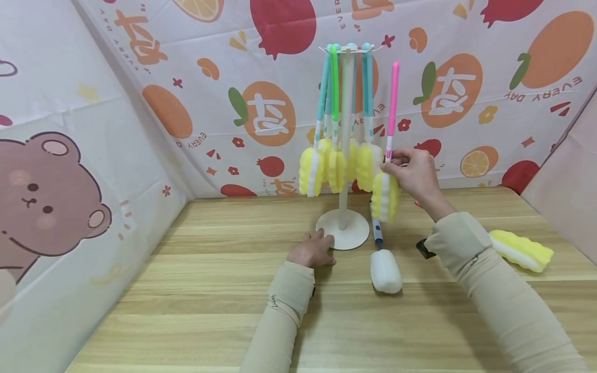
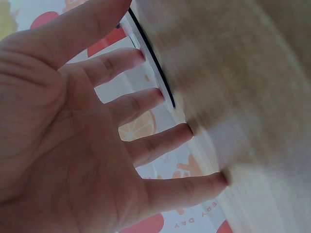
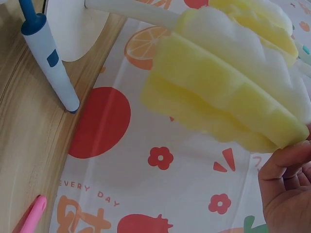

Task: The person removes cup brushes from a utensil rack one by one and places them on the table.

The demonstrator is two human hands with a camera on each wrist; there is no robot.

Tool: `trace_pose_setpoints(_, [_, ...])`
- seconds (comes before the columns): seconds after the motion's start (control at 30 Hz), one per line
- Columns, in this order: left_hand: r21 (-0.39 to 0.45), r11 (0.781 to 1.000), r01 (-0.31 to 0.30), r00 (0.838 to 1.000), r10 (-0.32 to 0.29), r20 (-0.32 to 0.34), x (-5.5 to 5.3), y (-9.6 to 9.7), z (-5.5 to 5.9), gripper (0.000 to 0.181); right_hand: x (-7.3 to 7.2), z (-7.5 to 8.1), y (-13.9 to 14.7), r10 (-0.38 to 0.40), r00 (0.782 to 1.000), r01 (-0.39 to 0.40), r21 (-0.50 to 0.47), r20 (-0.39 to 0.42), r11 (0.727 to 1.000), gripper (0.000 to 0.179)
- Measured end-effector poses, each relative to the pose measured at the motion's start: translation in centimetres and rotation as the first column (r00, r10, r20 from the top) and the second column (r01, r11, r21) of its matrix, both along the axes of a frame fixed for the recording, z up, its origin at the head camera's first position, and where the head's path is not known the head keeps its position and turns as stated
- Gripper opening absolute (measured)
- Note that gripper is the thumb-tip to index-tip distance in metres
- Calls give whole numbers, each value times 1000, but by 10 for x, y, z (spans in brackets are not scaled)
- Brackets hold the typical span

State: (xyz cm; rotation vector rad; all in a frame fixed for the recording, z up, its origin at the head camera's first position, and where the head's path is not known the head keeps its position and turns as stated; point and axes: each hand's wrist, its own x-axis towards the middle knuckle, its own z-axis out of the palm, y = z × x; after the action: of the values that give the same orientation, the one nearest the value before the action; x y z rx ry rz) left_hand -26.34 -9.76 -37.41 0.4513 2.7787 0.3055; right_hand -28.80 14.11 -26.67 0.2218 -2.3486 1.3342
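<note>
My right hand pinches a bottle brush with a pink handle just above its yellow-and-white sponge head. It is held upright, handle up, at the right side of a white stand. From the stand's top hooks hang several similar sponge brushes with blue handles and one with a green handle. In the right wrist view a yellow-and-white sponge head fills much of the picture beside the fingertips. With fingers spread, my left hand touches the stand's round base and the tabletop.
A white-headed brush with a grey-blue handle lies right of the base. Farther right lies another yellow-and-white sponge brush, partly behind my right forearm. A pink handle shows on the table. Fruit-print cloth hangs behind the wooden table.
</note>
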Motion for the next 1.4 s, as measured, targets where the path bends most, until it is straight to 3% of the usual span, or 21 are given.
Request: trace_pose_setpoints(1.4, [-4, 1000, -7, 1000, 7, 14, -1, 0, 0, 41, -1, -18, 15, -53, 996, 49, 45, 79, 998, 27])
